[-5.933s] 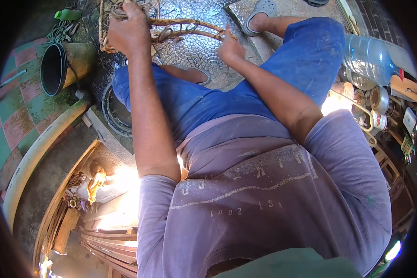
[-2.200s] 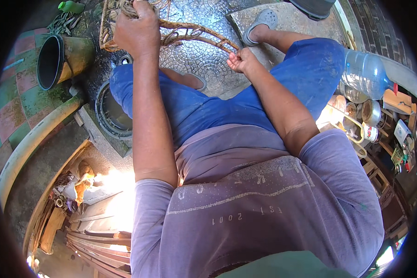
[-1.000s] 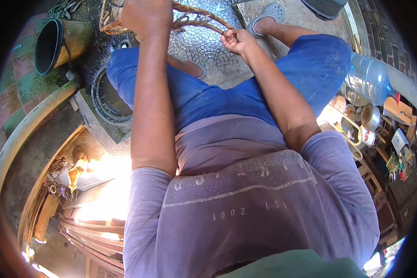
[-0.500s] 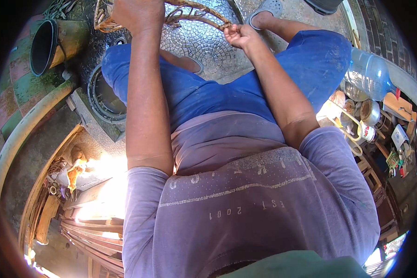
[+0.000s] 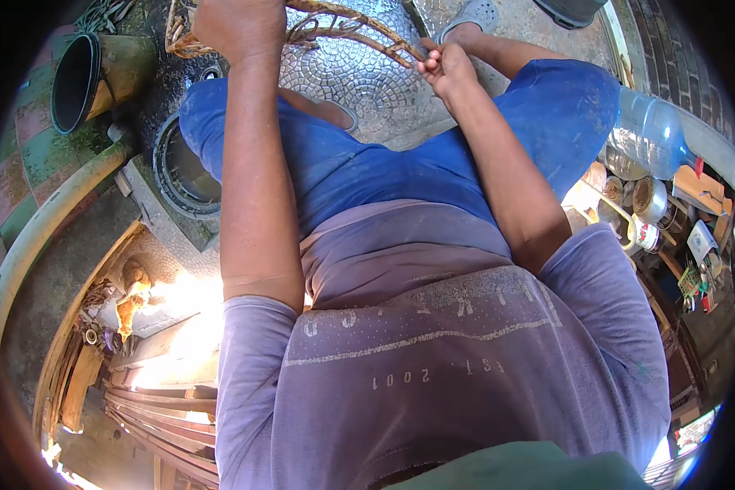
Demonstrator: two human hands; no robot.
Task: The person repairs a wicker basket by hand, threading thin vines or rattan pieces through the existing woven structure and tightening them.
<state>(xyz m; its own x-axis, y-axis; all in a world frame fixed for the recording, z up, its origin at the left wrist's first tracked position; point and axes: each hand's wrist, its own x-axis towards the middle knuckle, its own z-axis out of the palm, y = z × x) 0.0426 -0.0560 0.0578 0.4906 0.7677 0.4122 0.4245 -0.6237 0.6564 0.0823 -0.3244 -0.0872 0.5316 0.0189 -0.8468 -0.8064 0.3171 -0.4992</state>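
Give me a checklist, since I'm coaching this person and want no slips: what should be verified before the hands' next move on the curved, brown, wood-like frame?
1. Left bare hand secure on the curved, brown, wood-like frame: cannot tell; the picture's upper edge cuts off the fingers.
2. Right bare hand at the frame's right end: ok, fingertips are there; firmness of contact: cannot tell.
3. Whole frame visible: not ok, the upper edge crops it.
4. Right foot shod: ok, in a grey perforated clog.
5. Large, clear blue plastic bottle away from both hands: ok, it lies beyond the right knee.
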